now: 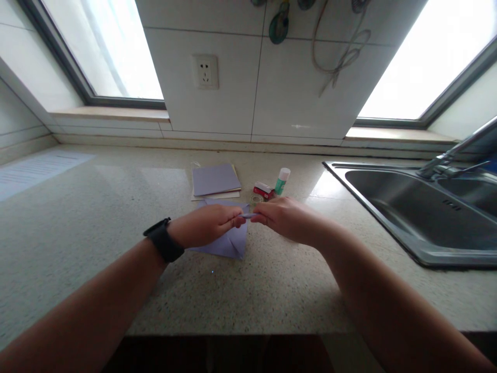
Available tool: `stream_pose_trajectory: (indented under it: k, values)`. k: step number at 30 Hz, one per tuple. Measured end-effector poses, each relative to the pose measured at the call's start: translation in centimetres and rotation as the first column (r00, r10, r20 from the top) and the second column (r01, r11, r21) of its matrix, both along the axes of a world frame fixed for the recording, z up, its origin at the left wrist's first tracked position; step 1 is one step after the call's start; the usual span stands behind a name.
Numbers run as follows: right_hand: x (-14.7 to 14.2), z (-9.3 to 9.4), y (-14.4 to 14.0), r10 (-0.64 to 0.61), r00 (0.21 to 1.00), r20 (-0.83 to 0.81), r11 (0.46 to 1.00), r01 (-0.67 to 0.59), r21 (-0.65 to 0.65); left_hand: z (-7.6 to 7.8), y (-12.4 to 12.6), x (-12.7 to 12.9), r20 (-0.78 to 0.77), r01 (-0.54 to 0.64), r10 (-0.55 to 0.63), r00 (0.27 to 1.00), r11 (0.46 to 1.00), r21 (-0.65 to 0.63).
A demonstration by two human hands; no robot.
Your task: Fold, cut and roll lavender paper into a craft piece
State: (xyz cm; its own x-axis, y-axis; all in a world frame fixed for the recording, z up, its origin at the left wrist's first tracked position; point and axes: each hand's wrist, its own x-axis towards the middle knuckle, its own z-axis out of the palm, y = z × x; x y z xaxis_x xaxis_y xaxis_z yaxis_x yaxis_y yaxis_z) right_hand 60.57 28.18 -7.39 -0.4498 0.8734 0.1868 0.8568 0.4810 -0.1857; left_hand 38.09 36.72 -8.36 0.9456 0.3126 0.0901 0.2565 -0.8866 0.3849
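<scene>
Between the fingertips of my left hand (212, 224) and my right hand (285, 217) is a small, thin piece of lilac paper (248, 215), seen nearly edge-on. Both hands are closed in a pinch, one at each end of it. Fingers cover most of the piece. Beneath my left hand lies a larger folded lilac paper (229, 246) with crease lines, resting on the counter. Just beyond my right hand stand a white and green glue stick (282, 180), a small red and white box (264, 190) and what looks like a roll of tape (257, 199).
A stack of lilac and cream paper (216, 180) lies behind the hands. A steel sink (388, 207) with a faucet (446, 158) is set into the speckled counter (155, 295) at right. A printed sheet (42, 168) lies far left. A socket (206, 72) is on the wall.
</scene>
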Motion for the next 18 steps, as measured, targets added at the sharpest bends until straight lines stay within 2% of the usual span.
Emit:
stream_pose_trajectory:
  k: [1, 3, 5, 7, 8, 9, 12, 14, 15, 16, 18]
  values:
    - [0.0, 0.1, 0.0, -0.018, 0.996, -0.083, 0.998, 0.013, -0.061, 0.0, -0.2, 0.1, -0.002, -0.034, 0.034, 0.999, 0.993, 0.111]
    - [0.1, 0.4, -0.1, -0.092, 0.958, -0.273, 0.968, 0.022, -0.249, 0.0, -0.5, 0.3, 0.013, -0.079, 0.079, 0.997, 0.939, 0.336]
    - [0.3, 0.5, -0.2, -0.227, 0.889, -0.397, 0.874, 0.006, -0.487, 0.1, -0.8, 0.5, 0.033, -0.076, 0.069, 0.997, 0.868, 0.491]
    - [0.5, 0.6, -0.2, -0.33, 0.845, -0.42, 0.772, -0.015, -0.636, 0.2, -1.0, 0.7, 0.029, -0.057, 0.049, 0.998, 0.825, 0.562]
    - [0.6, 0.6, -0.2, -0.329, 0.847, -0.418, 0.765, -0.021, -0.644, 0.3, -1.0, 0.7, 0.018, -0.052, 0.051, 0.999, 0.823, 0.565]
    - [0.7, 0.6, -0.2, -0.288, 0.866, -0.408, 0.795, -0.022, -0.607, 0.3, -1.1, 0.7, 0.0, -0.053, 0.063, 0.998, 0.835, 0.548]
    - [0.8, 0.4, 0.2, -0.085, 0.965, -0.247, 0.949, 0.003, -0.315, 0.4, -1.1, 0.8, -0.055, -0.087, 0.116, 0.992, 0.921, 0.38]
    - [0.7, 0.3, 0.4, -0.025, 0.997, -0.076, 0.991, 0.015, -0.13, 0.5, -1.0, 0.7, -0.06, -0.083, 0.093, 0.994, 0.985, 0.152]
    - [0.7, 0.2, 0.4, -0.01, 1.0, -0.014, 0.998, 0.009, -0.06, 0.6, -0.8, 0.6, -0.045, -0.06, 0.061, 0.997, 0.998, 0.011]
    - [0.7, 0.2, 0.4, 0.01, 1.0, 0.025, 1.0, -0.01, -0.004, 0.7, -0.7, 0.5, -0.025, -0.031, 0.028, 0.999, 0.99, -0.134]
    - [0.5, 0.4, 0.1, 0.07, 0.996, 0.055, 0.994, -0.074, 0.083, 0.9, -0.3, 0.1, -0.008, 0.001, -0.005, 1.0, 0.919, -0.394]
